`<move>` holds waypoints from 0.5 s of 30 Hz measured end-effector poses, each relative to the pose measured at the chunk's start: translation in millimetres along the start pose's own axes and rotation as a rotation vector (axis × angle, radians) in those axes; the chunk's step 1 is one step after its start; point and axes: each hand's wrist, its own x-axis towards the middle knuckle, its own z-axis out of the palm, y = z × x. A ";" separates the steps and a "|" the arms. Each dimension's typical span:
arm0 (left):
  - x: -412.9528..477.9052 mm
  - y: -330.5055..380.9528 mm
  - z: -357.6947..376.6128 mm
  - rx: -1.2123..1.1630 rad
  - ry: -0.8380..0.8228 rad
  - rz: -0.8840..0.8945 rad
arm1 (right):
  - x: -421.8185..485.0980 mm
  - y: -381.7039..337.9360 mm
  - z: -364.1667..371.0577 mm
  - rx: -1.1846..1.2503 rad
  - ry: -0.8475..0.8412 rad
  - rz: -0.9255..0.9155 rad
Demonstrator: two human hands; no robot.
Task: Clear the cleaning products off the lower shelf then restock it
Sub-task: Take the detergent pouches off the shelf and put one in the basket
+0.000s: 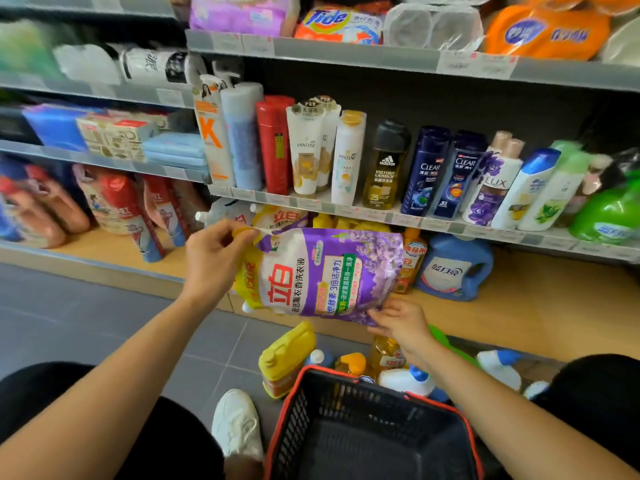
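- The purple detergent pouch (322, 271) hangs in the air in front of the lower shelf (519, 317). It is above the floor and a little shelf-ward of the basket (304, 410).
- The pouch lies on its side, its long axis running left to right across the view, roughly level.
- The left hand (214, 252) grips the upper left corner, its fingers (239, 233) curled over the yellow edge there.
- The right hand (401, 323) pinches the lower right corner, its fingers (377, 317) narrow on the purple film.
- With one hand at each end, neither is nearer; the pouch spans the gap between them.
- A white cap seems to sit at the lower left corner, though blur makes that uncertain.
- The shelf board lies just behind and to the right of the pouch, with bare wood beside the blue jug (453, 268).
- The basket lies below and towards the person, and a yellow bottle (287, 358) stands on the floor just beyond its rim.
- Either way the pouch goes, I judge it needs both ends carried together, since a soft bag would sag from one corner.
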 end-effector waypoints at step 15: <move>34.6 -5.1 -30.1 0.559 -0.233 0.320 | 43.5 -3.8 74.5 -0.616 -0.205 -0.265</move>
